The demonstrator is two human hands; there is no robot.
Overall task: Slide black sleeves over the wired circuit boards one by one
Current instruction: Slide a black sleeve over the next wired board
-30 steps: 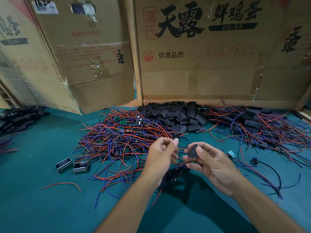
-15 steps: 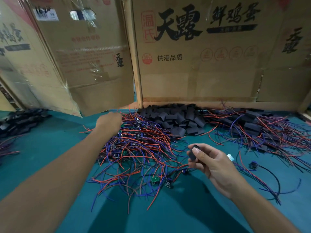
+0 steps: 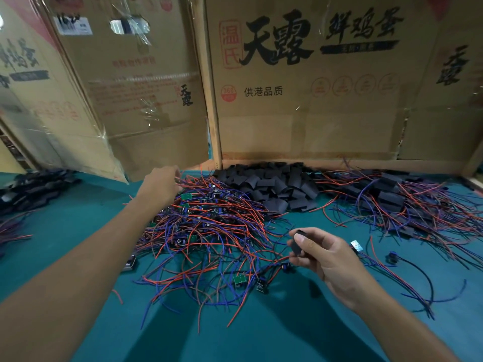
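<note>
Cardboard boxes [image 3: 300,100] walled the far side of the teal table [image 3: 261,335]. Wired circuit boards [image 3: 209,220] lay tangled at centre, loose black sleeves [image 3: 271,184] heaped just beyond. Left hand [image 3: 162,182] reached over the tangle's far-left edge; grip hidden, cannot tell. Right hand [image 3: 326,254] pinched one sleeve [image 3: 298,244] near right. Risk: knotted wires could drag neighbouring boards along when one is lifted.

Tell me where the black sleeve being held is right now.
In the head view, the black sleeve sits right of centre, pinched in the right hand above the teal table, just right of the tangled pile of wired circuit boards.
</note>
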